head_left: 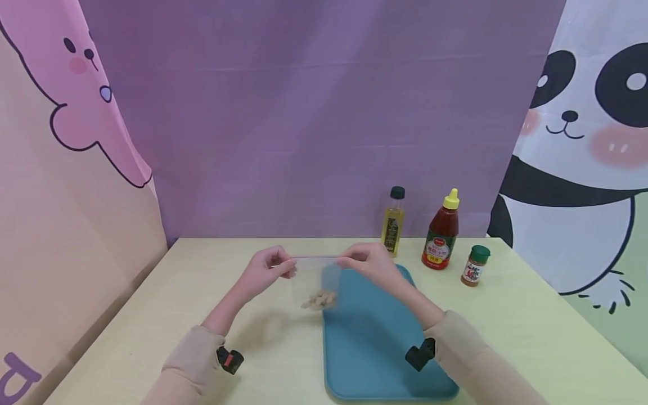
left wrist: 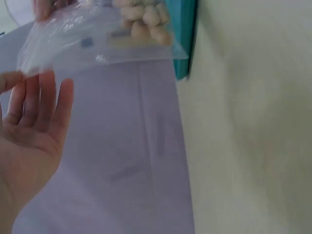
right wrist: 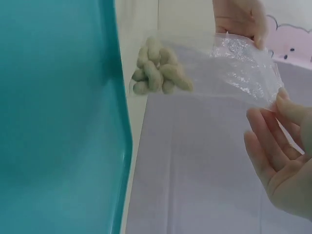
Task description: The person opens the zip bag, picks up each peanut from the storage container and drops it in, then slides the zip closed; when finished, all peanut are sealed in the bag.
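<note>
A clear zip bag [head_left: 310,281] hangs upright between my two hands, over the left edge of the blue tray. Several peanuts in their shells [head_left: 322,300] lie gathered at its bottom; the right wrist view shows the peanuts [right wrist: 158,70] through the plastic. My left hand [head_left: 268,267] pinches the bag's top left corner between thumb and fingers. At the opposite top corner, my right hand [head_left: 372,263] pinches the edge with its thumb and index finger, the other fingers loosely spread [right wrist: 273,146]. Along the top the edge looks straight and taut.
The blue tray [head_left: 374,343] lies on the pale table [head_left: 273,360] below my right forearm. Behind it stand an oil bottle [head_left: 392,225] with a black cap, a red sauce bottle [head_left: 440,239] with a yellow top, and a small green-lidded spice jar [head_left: 474,267].
</note>
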A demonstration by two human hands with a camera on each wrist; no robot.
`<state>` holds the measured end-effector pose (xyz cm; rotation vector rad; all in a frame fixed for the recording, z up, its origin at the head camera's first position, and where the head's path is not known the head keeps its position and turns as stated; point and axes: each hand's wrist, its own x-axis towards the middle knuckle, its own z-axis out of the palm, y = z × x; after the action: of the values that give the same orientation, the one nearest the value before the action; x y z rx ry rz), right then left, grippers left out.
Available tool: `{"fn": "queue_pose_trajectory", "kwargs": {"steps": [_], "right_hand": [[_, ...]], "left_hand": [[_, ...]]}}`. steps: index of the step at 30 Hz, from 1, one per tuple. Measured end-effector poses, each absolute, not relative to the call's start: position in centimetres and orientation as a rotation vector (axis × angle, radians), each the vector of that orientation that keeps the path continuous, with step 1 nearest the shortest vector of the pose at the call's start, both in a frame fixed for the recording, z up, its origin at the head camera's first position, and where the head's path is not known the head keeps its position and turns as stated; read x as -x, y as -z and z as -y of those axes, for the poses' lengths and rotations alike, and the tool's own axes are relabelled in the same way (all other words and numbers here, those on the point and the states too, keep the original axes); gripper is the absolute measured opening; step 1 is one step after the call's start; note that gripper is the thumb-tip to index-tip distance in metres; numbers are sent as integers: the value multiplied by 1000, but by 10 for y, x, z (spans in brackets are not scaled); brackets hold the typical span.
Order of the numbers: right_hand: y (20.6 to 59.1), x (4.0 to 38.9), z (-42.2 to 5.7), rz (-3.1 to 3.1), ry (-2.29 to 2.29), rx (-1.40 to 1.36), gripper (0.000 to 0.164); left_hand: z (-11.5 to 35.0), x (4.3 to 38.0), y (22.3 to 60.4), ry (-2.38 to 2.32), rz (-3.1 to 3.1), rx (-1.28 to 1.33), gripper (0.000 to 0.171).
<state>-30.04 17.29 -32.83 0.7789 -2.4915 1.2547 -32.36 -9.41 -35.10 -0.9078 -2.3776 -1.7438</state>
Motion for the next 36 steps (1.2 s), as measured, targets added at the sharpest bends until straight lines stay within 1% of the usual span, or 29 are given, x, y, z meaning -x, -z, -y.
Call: {"fn": "queue_pose_trajectory", "kwargs": {"steps": [2,5,9,14,20,23,28,32,36], "right_hand": [[330,300,-165,2493,-1342,-782,20],[324,288,-152,2507,-1423,-813,19],[330,287,-143,2549,-1579,-837,18],[352,306,-137,2619,-1666,-784,20],[368,323,-134,2654,-1624,-637,19],[372,329,-136,2649,-1593,-579,19],[375,331,-146,2659,-1562,-589,22],[374,330,-158,2673,-1515,-601,24],[364,330,-179,2646,-1424,-611,24]], "left_hand": [[106,323,346,1793,2440,954,19],[121,321,340,1813,2558,1003,23],[134,319,338,1816,2683,1004,25],[138,330,356,1801,2798,891,28],[132,345,377,1677,2890,617,22],[128,349,383,1558,2912,539,20],[126,350,389,1386,2936,472,30],[128,349,391,1321,2914,427,26],[131,345,385,1215,2818,423,22]]}}
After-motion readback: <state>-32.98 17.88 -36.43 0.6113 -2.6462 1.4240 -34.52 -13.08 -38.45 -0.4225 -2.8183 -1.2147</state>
